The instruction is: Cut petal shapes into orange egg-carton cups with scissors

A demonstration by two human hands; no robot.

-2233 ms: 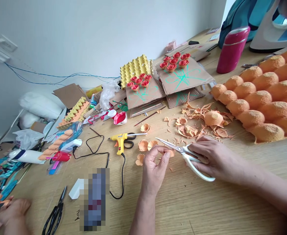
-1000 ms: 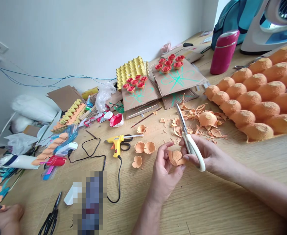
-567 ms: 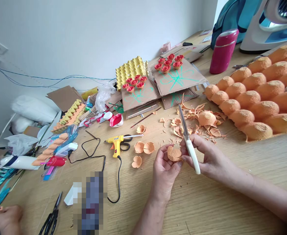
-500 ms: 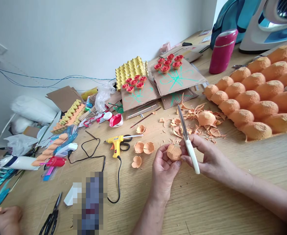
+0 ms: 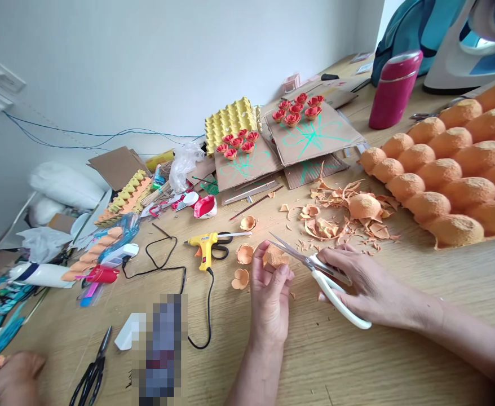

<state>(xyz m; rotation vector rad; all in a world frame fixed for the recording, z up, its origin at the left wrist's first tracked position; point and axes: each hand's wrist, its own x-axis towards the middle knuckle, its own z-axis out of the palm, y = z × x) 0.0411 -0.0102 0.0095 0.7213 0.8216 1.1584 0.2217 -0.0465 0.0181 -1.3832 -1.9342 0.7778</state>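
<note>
Between the fingers and thumb of my left hand (image 5: 270, 299) is an orange egg carton cup (image 5: 276, 256), partly hidden by the fingers. My right hand (image 5: 357, 285) holds a pair of white-handled scissors (image 5: 336, 293), their blades parted a little and pointing left beside the cup. Left of my left hand lie cut petal-shaped cups (image 5: 241, 279), with another cut cup (image 5: 248, 223) further back. Orange carton scraps (image 5: 327, 225) are spread beyond my right hand, with an uncut cup (image 5: 363, 207) among them.
A yellow glue gun (image 5: 206, 251) with a black cord lies left of the cups. Black scissors (image 5: 93, 369) lie near the front left, by another person's hand (image 5: 14, 378). At right is a big orange egg tray (image 5: 446, 186). Red flowers (image 5: 292, 119) sit on cardboard (image 5: 315, 141).
My right hand has turned the scissors from upright to slanting left, and their blades have parted. My left hand has shifted left with the cup. The view has moved slightly.
</note>
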